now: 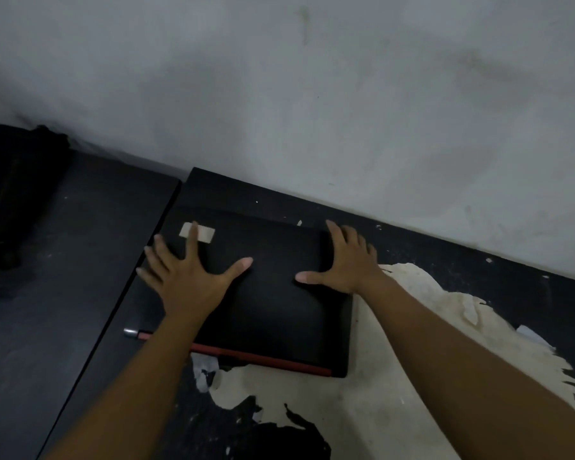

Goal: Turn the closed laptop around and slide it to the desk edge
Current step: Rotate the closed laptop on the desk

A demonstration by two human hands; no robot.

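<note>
A pale, smudged wall (312, 94) fills the upper half of the view, and below it a dark desk (478, 277) is seen, its black coating peeled away in a wide cream patch (395, 343) with ragged edges. A second dark surface (63, 260) is butted against it on the left, a thin seam between the two.

The closed laptop (273, 310) is laid flat at the desk's left side, close to the wall. It is a matt black slab with rounded corners, a red strip (263, 358) running along its near edge and a pale strip of tape (196, 232) stuck near a far corner. A small metallic tip (131, 333) is seen just past the red strip's left end; what it belongs to cannot be told in this dim light.

The left hand (190, 280) is spread wide and pressed flat on the lid, one finger lying across the tape. The right hand (342, 263) is also opened, its palm at the lid's right edge and thumb stretched inward. Nothing is gripped by either.

The turn appears to be in hand. It is best done with even downward pressure, one palm pushed away while the other is drawn back, so that the smooth lid is not slipped under the palms. The rough peeled patch may drag on the base, so a slow pivot is advised.
</note>
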